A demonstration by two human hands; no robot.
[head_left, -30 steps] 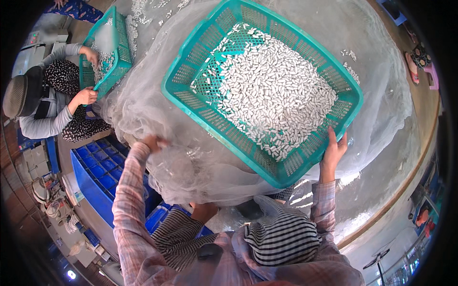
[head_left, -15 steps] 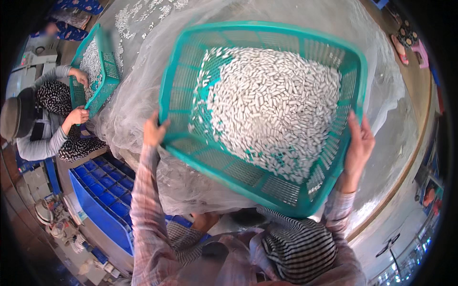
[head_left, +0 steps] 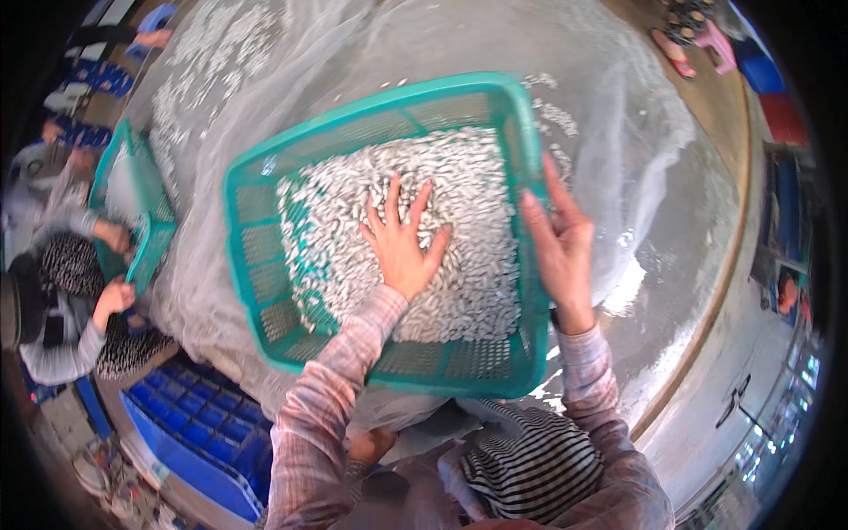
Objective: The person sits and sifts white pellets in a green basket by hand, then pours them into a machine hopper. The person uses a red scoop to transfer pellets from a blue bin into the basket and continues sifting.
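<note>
A teal plastic mesh basket (head_left: 256,291) lies in front of me, filled with several small white oblong pieces (head_left: 477,274). My left hand (head_left: 402,243) rests flat on the white pieces with its fingers spread. At the basket's right rim, my right hand (head_left: 558,243) grips the edge. The basket sits on a big sheet of translucent netting (head_left: 618,132) that covers a round table.
At the left, another person in grey sleeves (head_left: 53,353) holds a second teal basket (head_left: 141,212) with both hands. More white pieces (head_left: 199,62) are scattered on the netting at the back. Blue crates (head_left: 194,424) stand below the table's left edge.
The basket has come down from its tilt onto the netting. My left hand left the rim and now lies on the white pieces; my right hand stays at the right rim.
</note>
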